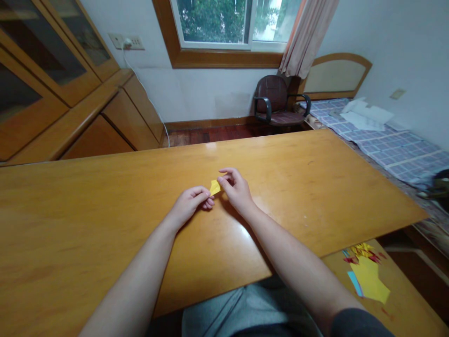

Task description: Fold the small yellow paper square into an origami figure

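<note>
A small piece of folded yellow paper (215, 187) is held up between my two hands, just above the wooden table (105, 224). My left hand (192, 202) pinches its lower left corner between thumb and fingers, the other fingers curled beneath. On the opposite side, my right hand (235, 188) grips the paper's right edge with thumb and forefinger, its remaining fingers bent above. Part of the paper is covered by the fingertips, so its full shape cannot be made out.
At the lower right, a lower surface (407, 299) bears yellow sheets (370, 281), a blue strip (355, 283) and crumpled yellow and red bits (363, 252). Beyond the table stand a brown armchair (271, 96), a bed (389, 140) and a wooden cabinet (87, 121).
</note>
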